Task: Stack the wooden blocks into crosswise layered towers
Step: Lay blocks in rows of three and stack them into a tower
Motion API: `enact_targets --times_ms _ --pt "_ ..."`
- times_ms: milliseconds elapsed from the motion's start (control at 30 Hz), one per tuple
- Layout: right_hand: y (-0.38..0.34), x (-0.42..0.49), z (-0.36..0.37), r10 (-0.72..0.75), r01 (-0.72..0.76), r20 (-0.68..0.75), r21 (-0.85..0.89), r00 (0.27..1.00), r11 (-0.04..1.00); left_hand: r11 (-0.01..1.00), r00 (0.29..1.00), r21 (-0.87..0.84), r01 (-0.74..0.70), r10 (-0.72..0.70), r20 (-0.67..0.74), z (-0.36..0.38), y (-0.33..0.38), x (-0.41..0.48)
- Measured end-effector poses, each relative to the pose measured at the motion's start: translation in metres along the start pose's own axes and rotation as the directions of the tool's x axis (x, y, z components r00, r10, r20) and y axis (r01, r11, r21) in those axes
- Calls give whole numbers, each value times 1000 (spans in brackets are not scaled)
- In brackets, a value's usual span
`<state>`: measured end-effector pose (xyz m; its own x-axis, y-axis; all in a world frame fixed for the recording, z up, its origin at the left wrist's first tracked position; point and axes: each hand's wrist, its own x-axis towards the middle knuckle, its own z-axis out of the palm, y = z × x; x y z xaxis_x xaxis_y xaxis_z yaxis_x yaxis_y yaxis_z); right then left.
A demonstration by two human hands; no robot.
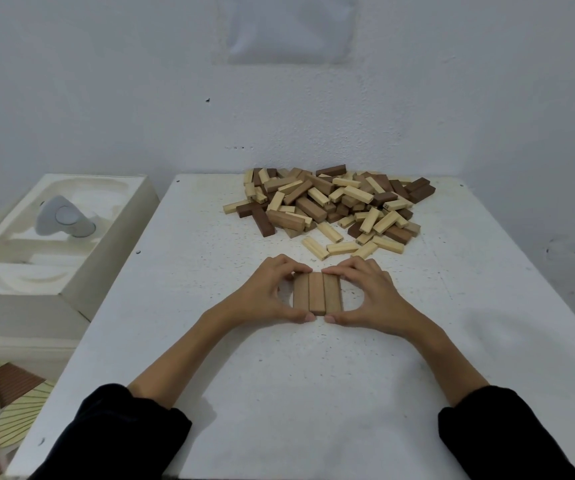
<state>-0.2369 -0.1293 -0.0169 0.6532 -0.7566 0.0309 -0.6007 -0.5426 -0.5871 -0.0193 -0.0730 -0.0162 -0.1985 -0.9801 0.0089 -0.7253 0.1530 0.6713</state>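
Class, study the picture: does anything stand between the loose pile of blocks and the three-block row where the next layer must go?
Nothing visible does. The row has a bare top; only the left hand and right hand frame it, and the pile lies just beyond the fingers.

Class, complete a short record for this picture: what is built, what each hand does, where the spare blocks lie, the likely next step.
built: first layer, three brown blocks side by side on the table
left hand: grips the layer's left side, thumb near, fingers far
right hand: grips its right side likewise
spare blocks: loose pile at the table's far edge
next step: probably three blocks crosswise on top
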Motion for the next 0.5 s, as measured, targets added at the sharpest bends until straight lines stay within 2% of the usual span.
enact_targets --times_ms 500 --pt "-8 -1 8 -58 56 -56 -24 997 998 999 997 -20 -42 40 -62 1 1 -11"
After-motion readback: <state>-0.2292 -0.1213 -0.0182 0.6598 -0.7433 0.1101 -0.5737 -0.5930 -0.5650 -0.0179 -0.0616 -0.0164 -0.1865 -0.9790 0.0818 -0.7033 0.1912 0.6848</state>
